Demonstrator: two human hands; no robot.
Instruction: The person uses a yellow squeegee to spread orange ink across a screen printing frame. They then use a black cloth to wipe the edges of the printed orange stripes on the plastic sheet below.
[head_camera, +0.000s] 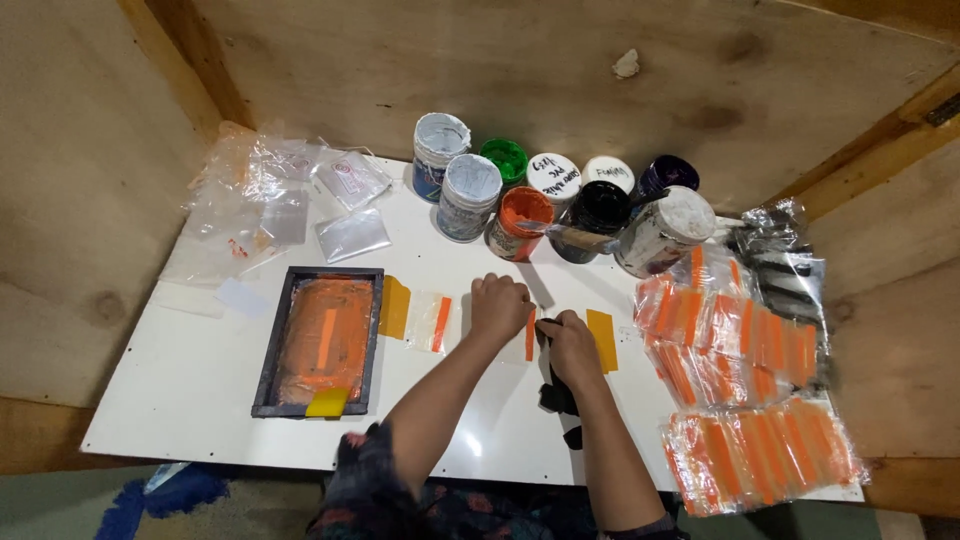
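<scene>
While the left hand (498, 305), closed in a fist, pins the small clear bag (518, 335) with its orange stripe mid-table, keep the right hand (570, 345), gripping a black cloth (558, 390), wiping lightly.

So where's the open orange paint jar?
In the head view, the orange paint jar stands at the back of the white board, just above the left hand, among the other jars.
</scene>
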